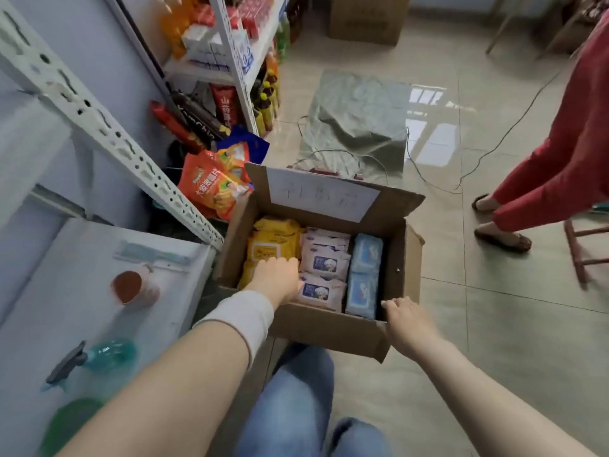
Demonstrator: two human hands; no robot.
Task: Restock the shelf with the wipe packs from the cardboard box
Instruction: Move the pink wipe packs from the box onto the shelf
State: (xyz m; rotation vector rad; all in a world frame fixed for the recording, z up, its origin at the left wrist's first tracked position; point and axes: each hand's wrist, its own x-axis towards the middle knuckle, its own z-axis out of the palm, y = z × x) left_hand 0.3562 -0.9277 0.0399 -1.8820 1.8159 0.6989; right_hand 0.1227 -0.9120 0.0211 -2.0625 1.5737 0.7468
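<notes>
An open cardboard box (333, 331) stands on the floor in front of me. Inside lie yellow wipe packs (275, 240) on the left, pale pink wipe packs (324, 262) in the middle and light blue wipe packs (365, 255) on the right. My left hand (276, 280) reaches into the box and rests over the yellow packs, fingers curled down; whether it grips one is hidden. My right hand (407, 319) holds the box's near right corner. The white metal shelf (108, 130) stands to the left.
The shelf surface (82, 291) at my left carries a brown-lidded cup (130, 286) and a teal spray bottle (99, 356). Snack bags (214, 186) pile beside the box. A person in red (560, 173) stands at right; cables and a green sheet (359, 123) lie on the floor.
</notes>
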